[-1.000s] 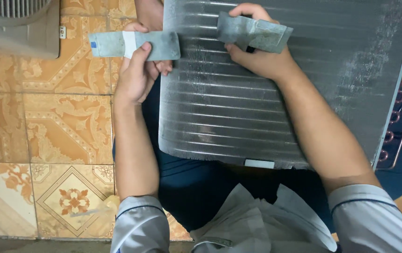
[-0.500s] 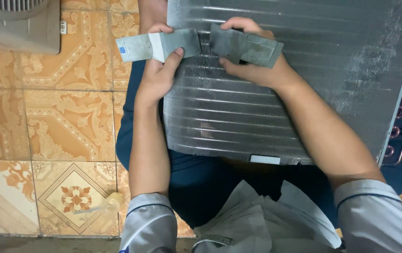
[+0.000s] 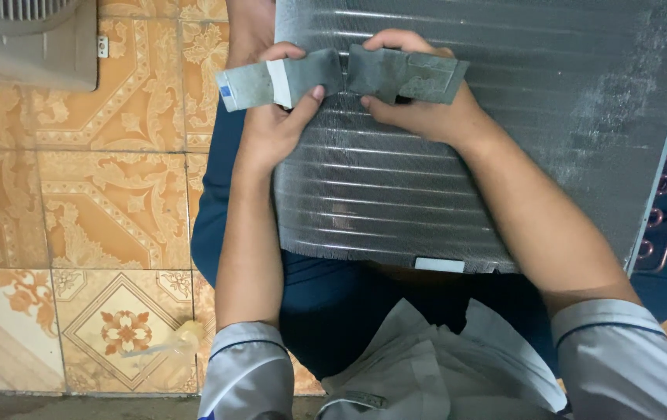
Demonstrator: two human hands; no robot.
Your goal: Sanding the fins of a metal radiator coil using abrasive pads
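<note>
In the head view, you hold 2 grey pads above the finned coil panel (image 3: pixel 458 179) that lies across your lap. Your left hand (image 3: pixel 275 128) is closed on the left grey pad (image 3: pixel 279 78), thumb pressed up against its lower edge near the inner end, fingers (image 3: pixel 287 53) curled over the top; a white band crosses it and a small blue patch shows at its outer tip. Your right hand (image 3: pixel 415 113) is closed on the right grey pad (image 3: pixel 405 74), thumb beneath, fingers wrapped over its upper edge. Both pads run with their long axis left to right, almost in 1 line, the left one tilted slightly down toward its outer end. Their inner ends meet between your 2 thumbs; whether they touch or leave a hairline gap, you cannot tell. Each hand is equally near that joint. The tiled floor (image 3: pixel 77 194) lies to your left, with a grey fan housing (image 3: pixel 30 39) at the upper corner and copper tube bends (image 3: pixel 664 187) along the panel's right edge. Compared with 0.5 s ago, the pads have closed together; 1.0 s ago they were well apart, your left hand out over the tiles.
</note>
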